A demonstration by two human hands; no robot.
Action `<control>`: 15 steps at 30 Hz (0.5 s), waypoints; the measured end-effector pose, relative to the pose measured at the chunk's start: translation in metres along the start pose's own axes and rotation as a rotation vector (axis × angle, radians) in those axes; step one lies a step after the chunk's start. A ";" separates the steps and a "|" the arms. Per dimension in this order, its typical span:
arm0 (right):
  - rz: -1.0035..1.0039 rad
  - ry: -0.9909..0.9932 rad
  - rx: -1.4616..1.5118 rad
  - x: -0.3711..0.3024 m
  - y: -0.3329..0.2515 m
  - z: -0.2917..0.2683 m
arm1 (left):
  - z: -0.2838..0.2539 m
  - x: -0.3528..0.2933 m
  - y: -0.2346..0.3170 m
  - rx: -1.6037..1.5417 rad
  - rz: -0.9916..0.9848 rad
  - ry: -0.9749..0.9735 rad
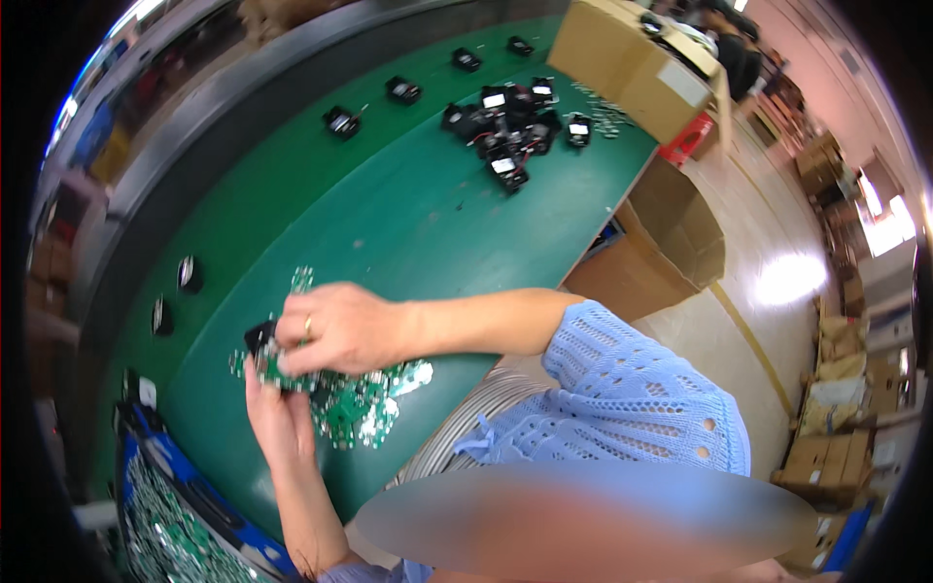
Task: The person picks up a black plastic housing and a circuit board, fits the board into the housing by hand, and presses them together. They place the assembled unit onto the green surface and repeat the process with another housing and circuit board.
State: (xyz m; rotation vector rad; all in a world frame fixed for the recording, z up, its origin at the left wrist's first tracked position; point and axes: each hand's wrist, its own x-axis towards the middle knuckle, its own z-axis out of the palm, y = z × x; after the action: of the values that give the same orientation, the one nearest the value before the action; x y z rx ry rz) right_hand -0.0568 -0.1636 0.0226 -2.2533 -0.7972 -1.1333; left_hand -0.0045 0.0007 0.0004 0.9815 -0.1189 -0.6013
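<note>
My two hands meet over the near left part of the green worktable. Closed from below, my left hand [277,418] grips a small black housing [259,336]. From the right, my right hand [340,325], with a ring on one finger, reaches across with curled fingers at a green circuit board [272,377] against the housing. Motion blur and the fingers hide just how board and housing meet. Beneath and beside my hands lies a loose heap of small green circuit boards [355,413]. Another strip of boards [302,279] sticks out beyond my right hand.
Farther along the table is a pile of black housings [505,131] with wires, beside a cardboard box [632,73]. Single black units [342,122] stand spaced along the darker green conveyor strip. A blue bin [185,525] of boards stands lower left; an open carton [671,228] stands right.
</note>
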 end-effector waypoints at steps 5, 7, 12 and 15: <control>0.147 0.123 -0.072 0.000 0.018 -0.011 | 0.034 -0.011 0.007 -0.038 0.057 -0.141; 0.271 0.131 -0.082 0.004 0.018 -0.011 | 0.032 -0.014 0.009 0.005 0.067 -0.175; 0.334 0.141 0.088 0.003 0.010 0.000 | 0.028 -0.014 0.007 0.063 0.149 -0.155; 0.257 0.099 -0.012 0.003 0.008 0.002 | 0.030 -0.016 0.004 0.081 0.184 -0.152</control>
State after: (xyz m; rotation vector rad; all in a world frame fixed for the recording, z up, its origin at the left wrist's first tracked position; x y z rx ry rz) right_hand -0.0490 -0.1673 0.0231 -2.2136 -0.4473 -1.1179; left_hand -0.0270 -0.0115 0.0232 0.9897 -0.3667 -0.5036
